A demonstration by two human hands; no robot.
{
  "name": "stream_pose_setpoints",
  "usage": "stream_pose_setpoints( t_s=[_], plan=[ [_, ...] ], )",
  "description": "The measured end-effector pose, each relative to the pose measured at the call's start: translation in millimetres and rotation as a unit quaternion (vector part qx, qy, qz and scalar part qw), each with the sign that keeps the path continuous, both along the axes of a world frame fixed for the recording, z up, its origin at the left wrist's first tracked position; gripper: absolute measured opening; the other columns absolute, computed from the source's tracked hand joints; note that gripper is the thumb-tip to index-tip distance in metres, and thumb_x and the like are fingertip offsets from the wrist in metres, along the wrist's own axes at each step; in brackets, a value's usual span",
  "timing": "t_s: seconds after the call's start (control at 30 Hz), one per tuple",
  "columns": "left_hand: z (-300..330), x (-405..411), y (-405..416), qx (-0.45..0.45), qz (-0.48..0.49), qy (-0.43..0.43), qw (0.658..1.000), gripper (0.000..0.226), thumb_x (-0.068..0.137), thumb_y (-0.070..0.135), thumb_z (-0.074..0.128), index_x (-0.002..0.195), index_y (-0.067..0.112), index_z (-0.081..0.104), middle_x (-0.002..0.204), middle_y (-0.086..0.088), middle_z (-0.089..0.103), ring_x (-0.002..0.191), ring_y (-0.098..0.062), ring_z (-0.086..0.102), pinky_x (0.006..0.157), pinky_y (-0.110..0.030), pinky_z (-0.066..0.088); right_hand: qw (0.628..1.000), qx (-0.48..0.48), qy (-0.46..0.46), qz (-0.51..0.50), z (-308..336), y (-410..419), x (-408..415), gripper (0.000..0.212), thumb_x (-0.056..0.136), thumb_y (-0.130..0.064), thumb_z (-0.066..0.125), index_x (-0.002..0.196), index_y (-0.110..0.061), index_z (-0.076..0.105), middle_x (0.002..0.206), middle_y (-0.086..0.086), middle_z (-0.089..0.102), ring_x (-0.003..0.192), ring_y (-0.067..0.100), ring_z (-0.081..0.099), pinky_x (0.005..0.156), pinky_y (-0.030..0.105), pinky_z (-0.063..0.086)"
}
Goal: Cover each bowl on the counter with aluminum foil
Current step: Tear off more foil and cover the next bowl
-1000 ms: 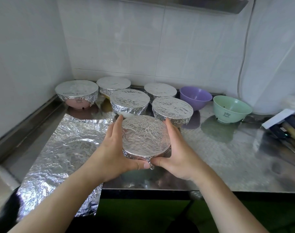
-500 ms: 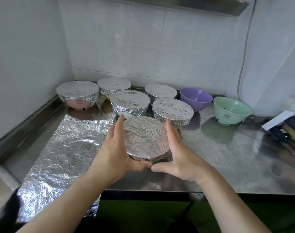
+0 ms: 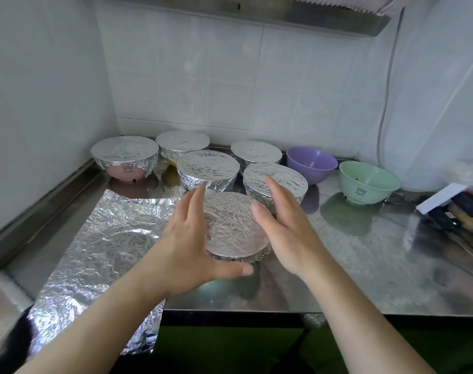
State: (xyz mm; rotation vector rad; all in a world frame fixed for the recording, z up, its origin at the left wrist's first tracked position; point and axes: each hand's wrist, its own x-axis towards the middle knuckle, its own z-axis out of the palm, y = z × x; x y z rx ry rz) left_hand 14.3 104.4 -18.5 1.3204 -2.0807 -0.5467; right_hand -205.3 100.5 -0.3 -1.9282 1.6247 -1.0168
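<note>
The left hand (image 3: 188,238) and right hand (image 3: 284,228) hover with fingers spread, holding nothing, either side of the round foil-covered bowl (image 3: 234,228). Left of that bowl, a crinkled aluminum foil sheet (image 3: 95,255) lies on the steel tabletop (image 3: 364,265).

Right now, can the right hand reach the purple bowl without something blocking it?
Probably yes. The right hand is open above the counter, and the uncovered purple bowl stands behind and to its right. Only one foil-covered bowl sits between, low enough to pass over.

we see white tiled walls (image 3: 230,76) meeting in a corner at upper left, a steel hood edge (image 3: 257,12) along the top, and a steel counter (image 3: 378,265) at lower right.
</note>
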Motion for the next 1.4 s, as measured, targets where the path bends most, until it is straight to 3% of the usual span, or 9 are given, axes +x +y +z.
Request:
stream_pose_setpoints(
  t_s=[0.1, 0.23, 0.43, 0.73, 0.83, 0.93, 1.07, 1.2, 1.4],
  plan=[
    [0.3, -20.2, 2.2, -0.052, 0.026, -0.041, 0.997, 0.152, 0.054, 0.1, 0.064, 0.163, 0.024, -0.01, 0.172, 0.003, -0.007, 0.16, -0.018, -0.002, 0.129, -0.047, 0.016, 0.996, -0.037, 0.076, -0.009, 3.6, -12.6, 23.3, 0.06, 0.11, -0.048, 0.043, 0.165, -0.026, 0.032, 0.169, -0.01, 0.03, 0.153, 0.0, 0.021, 0.112, 0.009, 0.012],
    [-13.9, -28.7, 1.7, -0.118, 0.073, -0.076, 0.987, 0.134, 0.066, 0.085, 0.061, 0.164, 0.014, 0.003, 0.171, -0.01, 0.007, 0.16, -0.026, 0.005, 0.128, -0.049, 0.023, 0.993, -0.031, 0.112, -0.029, -11.4, -15.5, 36.2, 0.059, 0.11, -0.049, 0.041, 0.162, -0.02, 0.038, 0.167, -0.003, 0.037, 0.154, 0.011, 0.027, 0.123, 0.024, 0.018],
    [-31.1, -24.6, -0.3, -0.15, 0.076, -0.016, 0.986, 0.116, 0.068, 0.064, 0.078, 0.159, 0.011, 0.029, 0.168, -0.01, 0.021, 0.155, -0.029, 0.025, 0.118, -0.048, 0.04, 0.987, -0.042, 0.152, -0.04, -24.9, -5.8, 34.2, 0.076, 0.104, -0.066, 0.024, 0.168, -0.025, 0.019, 0.176, -0.001, 0.017, 0.161, 0.014, 0.011, 0.131, 0.036, 0.013],
    [-30.4, 1.6, -6.4, -0.056, 0.026, 0.058, 0.996, 0.139, 0.053, 0.067, 0.091, 0.163, 0.024, 0.017, 0.167, 0.011, 0.008, 0.141, -0.001, 0.029, 0.112, -0.012, 0.03, 0.981, -0.05, 0.17, -0.081, -13.5, 16.2, 25.9, 0.081, 0.098, -0.074, 0.021, 0.164, -0.027, 0.024, 0.17, 0.001, 0.024, 0.156, 0.018, 0.02, 0.127, 0.039, 0.02],
    [-28.2, 11.1, -7.4, -0.033, 0.009, 0.036, 0.999, 0.15, 0.047, 0.071, 0.09, 0.164, 0.03, 0.005, 0.165, 0.016, 0.005, 0.149, -0.012, 0.026, 0.118, -0.028, 0.032, 0.982, -0.045, 0.155, -0.093, -4.2, 3.1, 16.6, 0.071, 0.104, -0.065, 0.03, 0.159, -0.021, 0.036, 0.161, 0.001, 0.038, 0.151, 0.02, 0.031, 0.125, 0.039, 0.027],
    [-17.2, 4.8, -2.1, -0.011, 0.002, 0.066, 0.998, 0.158, 0.037, 0.095, 0.076, 0.163, 0.037, 0.0, 0.165, 0.02, 0.001, 0.148, -0.004, 0.02, 0.118, -0.027, 0.031, 0.99, -0.017, 0.123, -0.06, -1.5, -16.3, 15.1, 0.063, 0.108, -0.053, 0.039, 0.161, -0.019, 0.037, 0.164, -0.001, 0.037, 0.152, 0.015, 0.028, 0.123, 0.029, 0.021],
    [-11.7, -15.6, -3.1, -0.036, 0.051, 0.065, 0.996, 0.155, 0.046, 0.094, 0.076, 0.165, 0.025, 0.003, 0.17, 0.008, 0.001, 0.158, -0.015, 0.006, 0.126, -0.042, 0.024, 0.998, 0.011, 0.05, -0.03, -9.9, -24.0, 27.0, 0.052, 0.111, -0.049, 0.042, 0.153, -0.02, 0.048, 0.16, -0.004, 0.045, 0.152, 0.014, 0.034, 0.116, 0.023, 0.025],
    [-21.4, -20.3, -2.9, -0.059, 0.071, 0.054, 0.994, 0.155, 0.05, 0.089, 0.078, 0.164, 0.009, 0.01, 0.171, -0.006, 0.009, 0.158, -0.02, 0.01, 0.124, -0.035, 0.021, 0.998, 0.041, 0.032, -0.044, -15.7, -20.3, 27.6, 0.066, 0.111, -0.051, 0.039, 0.168, -0.019, 0.025, 0.174, -0.005, 0.024, 0.159, 0.008, 0.017, 0.12, 0.019, 0.01],
    [-25.7, -19.8, -1.9, -0.052, 0.083, 0.07, 0.993, 0.153, 0.05, 0.082, 0.084, 0.164, 0.013, 0.009, 0.17, -0.002, 0.014, 0.156, -0.017, 0.019, 0.122, -0.033, 0.029, 0.997, 0.028, 0.049, -0.057, -19.3, -16.0, 28.5, 0.071, 0.111, -0.052, 0.037, 0.169, -0.015, 0.019, 0.174, -0.001, 0.022, 0.159, 0.01, 0.016, 0.12, 0.02, 0.01]
  ],
)
